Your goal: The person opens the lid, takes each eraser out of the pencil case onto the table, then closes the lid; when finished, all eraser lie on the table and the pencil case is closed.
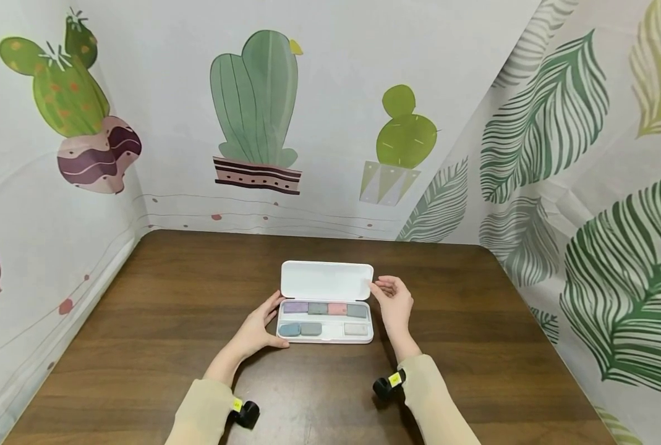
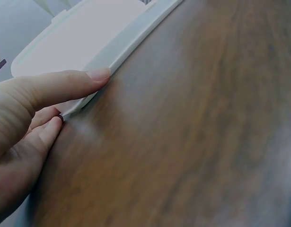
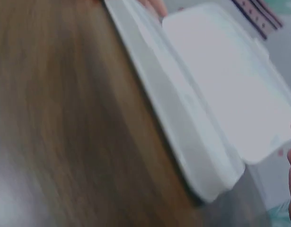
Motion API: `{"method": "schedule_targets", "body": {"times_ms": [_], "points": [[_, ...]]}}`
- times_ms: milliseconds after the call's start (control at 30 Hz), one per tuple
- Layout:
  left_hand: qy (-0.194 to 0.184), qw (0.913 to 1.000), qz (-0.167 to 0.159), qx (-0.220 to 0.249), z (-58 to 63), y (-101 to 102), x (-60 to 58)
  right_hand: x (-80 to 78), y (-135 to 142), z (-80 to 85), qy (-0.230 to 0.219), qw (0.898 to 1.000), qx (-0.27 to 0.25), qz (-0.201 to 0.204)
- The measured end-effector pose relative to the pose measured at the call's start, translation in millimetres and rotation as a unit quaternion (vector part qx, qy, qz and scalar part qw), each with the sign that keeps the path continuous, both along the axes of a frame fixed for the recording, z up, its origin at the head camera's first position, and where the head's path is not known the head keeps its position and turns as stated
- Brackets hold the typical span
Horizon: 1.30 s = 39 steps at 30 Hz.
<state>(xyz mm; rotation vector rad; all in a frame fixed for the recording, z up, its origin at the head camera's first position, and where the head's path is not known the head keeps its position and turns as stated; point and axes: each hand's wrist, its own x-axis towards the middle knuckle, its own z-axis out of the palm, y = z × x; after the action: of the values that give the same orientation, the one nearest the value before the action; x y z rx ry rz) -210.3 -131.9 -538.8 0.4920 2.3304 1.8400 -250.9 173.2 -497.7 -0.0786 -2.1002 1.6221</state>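
Observation:
A white flat case [image 1: 330, 339] lies on the table, its hinged lid [image 1: 327, 279] raised at the back. Purple [image 1: 295, 307], grey-green [image 1: 318, 308], pink [image 1: 337, 308] and grey [image 1: 357, 310] rectangular pieces line its back row. The front row holds blue [image 1: 290, 330] and grey [image 1: 311, 329] pieces at left and a whitish one [image 1: 355, 329] at right. My left hand [image 1: 259, 326] grips the case's left end, thumb [image 2: 91, 80] along the front edge, fingers at the side. My right hand [image 1: 395, 303] is at the lid's right edge, thumb tip against it, other fingers loosely bent beside it.
The brown wooden table [image 1: 308, 395] extends around the case on all sides. Behind it hangs a white cloth [image 1: 330, 123] printed with cacti, and a leaf-patterned cloth [image 1: 530, 247] covers the right side. Each wrist carries a small black camera [image 1: 247, 414].

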Motion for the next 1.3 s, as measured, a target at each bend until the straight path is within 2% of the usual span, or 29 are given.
{"method": "schedule_targets", "body": {"times_ms": [67, 133, 267, 400, 533, 700, 900, 1100, 1300], "points": [[0.004, 1.0000, 0.002, -0.003, -0.4, 0, 0.2, 5.5, -8, 6.3, 0.019, 1.000, 0.003, 0.016], [0.006, 1.0000, 0.004, -0.003, -0.4, 0, 0.4, 10.9, -17, 12.0, 0.024, 0.998, 0.022, 0.049], [0.008, 1.0000, 0.006, 0.002, -0.4, 1, 0.4, 16.8, -36, 14.5, 0.013, 0.988, 0.101, 0.119], [0.007, 1.0000, 0.006, 0.001, -0.6, 2, 0.4, 21.7, -54, 13.0, -0.006, 0.967, 0.174, 0.186], [0.005, 1.0000, 0.008, -0.002, -1.1, 2, 0.7, 25.1, -70, 10.2, -0.010, 0.938, 0.258, 0.233], [0.011, 0.9999, 0.008, -0.009, -1.2, 1, 1.5, 24.8, -86, 7.8, -0.012, 0.901, 0.348, 0.259], [0.029, 0.9995, 0.009, -0.013, -0.3, 1, 2.3, 24.3, -99, 9.5, -0.025, 0.870, 0.400, 0.289], [0.024, 0.9995, 0.007, -0.017, 0.5, 1, 2.7, 24.1, -106, 7.9, -0.033, 0.850, 0.425, 0.310], [0.023, 0.9996, 0.006, -0.018, 1.3, 1, 2.9, 23.7, -108, 6.9, -0.037, 0.841, 0.437, 0.317]]}}
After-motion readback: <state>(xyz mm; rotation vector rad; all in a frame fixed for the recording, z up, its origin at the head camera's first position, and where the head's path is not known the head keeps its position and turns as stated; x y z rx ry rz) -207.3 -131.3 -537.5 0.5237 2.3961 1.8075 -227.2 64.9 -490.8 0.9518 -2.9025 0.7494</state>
